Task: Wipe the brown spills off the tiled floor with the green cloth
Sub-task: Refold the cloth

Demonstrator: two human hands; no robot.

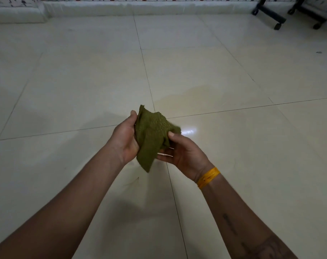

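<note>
Holding green cloth [151, 136] bunched above tiled floor [233, 165], clear of it | left hand [124, 138] and right hand [185, 156] both grip it | faint yellowish film [201, 94] beyond remains; no distinct brown spills visible | wiping judged largely done.

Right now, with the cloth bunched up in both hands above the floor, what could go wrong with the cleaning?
1. The green cloth is wadded between the left hand and right hand; a wad may smear rather than lift.
2. The pale wet patch on the floor is faint and easy to miss.
3. The shiny tiles there could be slippery.
</note>
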